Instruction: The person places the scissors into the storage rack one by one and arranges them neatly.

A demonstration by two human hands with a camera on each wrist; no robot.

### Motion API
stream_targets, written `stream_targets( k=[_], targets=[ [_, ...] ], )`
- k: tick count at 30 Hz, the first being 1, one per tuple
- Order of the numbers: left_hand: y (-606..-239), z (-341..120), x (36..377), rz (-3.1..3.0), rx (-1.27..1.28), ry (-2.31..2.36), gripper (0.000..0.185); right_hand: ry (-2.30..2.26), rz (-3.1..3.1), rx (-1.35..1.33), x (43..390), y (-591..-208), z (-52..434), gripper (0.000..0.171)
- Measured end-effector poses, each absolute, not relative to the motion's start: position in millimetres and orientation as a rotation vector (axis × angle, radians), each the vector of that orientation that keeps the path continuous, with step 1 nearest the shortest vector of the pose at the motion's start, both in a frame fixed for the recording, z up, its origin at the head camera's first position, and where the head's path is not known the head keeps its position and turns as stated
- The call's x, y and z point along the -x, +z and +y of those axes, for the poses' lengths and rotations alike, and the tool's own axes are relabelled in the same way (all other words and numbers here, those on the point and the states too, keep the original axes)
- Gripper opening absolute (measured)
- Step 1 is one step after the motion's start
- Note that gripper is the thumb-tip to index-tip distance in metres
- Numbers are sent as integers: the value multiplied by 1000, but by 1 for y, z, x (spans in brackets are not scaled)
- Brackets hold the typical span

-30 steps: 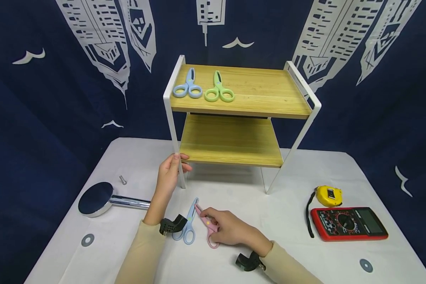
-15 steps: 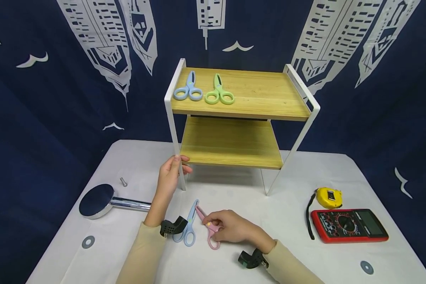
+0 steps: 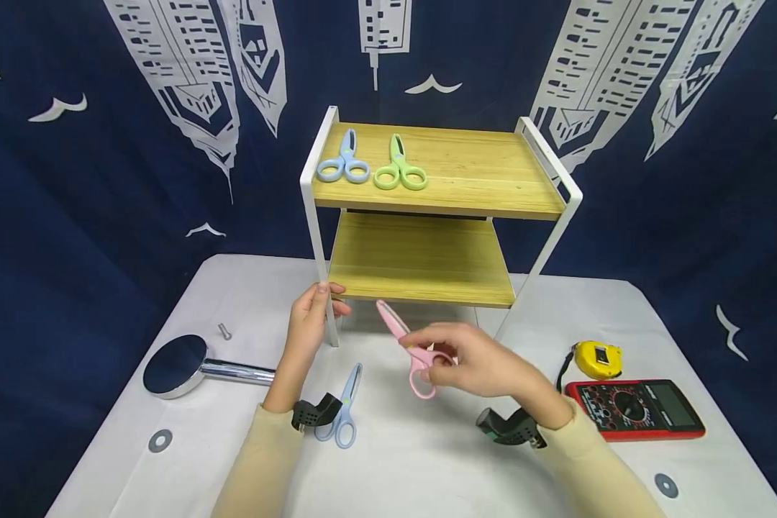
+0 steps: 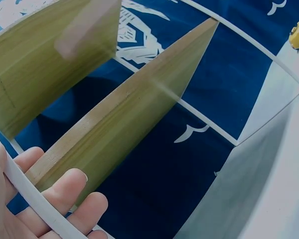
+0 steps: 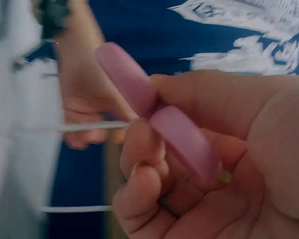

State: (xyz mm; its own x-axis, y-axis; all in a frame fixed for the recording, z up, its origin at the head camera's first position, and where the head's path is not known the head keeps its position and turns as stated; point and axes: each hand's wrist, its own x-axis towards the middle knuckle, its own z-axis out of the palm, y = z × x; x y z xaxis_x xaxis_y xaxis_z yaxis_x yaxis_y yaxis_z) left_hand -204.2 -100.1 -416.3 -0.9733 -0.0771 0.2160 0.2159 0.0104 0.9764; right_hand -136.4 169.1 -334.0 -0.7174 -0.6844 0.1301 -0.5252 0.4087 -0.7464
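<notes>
My right hand holds pink scissors in the air in front of the two-tier wooden shelf, blades pointing up and left. In the right wrist view my fingers curl around the pink scissors. My left hand grips the shelf's white front-left leg; the left wrist view shows fingers wrapped on the white leg. Blue scissors lie on the table by my left wrist. On the top shelf lie blue scissors and green scissors.
A chrome shower head and a small bolt lie at the left. A yellow tape measure and a red multimeter sit at the right. Two round washers lie on the white table. The lower shelf holds nothing.
My right hand has lifted the pink scissors off the table and carried them up and to the right, toward the shelf. The left hand has stayed on the leg.
</notes>
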Motion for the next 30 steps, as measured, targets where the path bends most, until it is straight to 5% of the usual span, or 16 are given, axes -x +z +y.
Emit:
stream_targets(
  k=[7, 15, 23, 30],
  targets=[
    [-413, -103, 205, -2058, 147, -2089, 44, -1333, 2687, 1362, 143, -247, 180, 45],
    [-414, -102, 205, -2052, 141, -2102, 43, -1387, 3034, 834, 172, -178, 175, 45],
    [-417, -102, 205, -2061, 129, -2093, 42, -1274, 3112, 419, 222, -165, 170, 45],
    [-416, -100, 205, -2034, 145, -2119, 42, -938, 3347, 454, 241, -177, 158, 35]
  ],
)
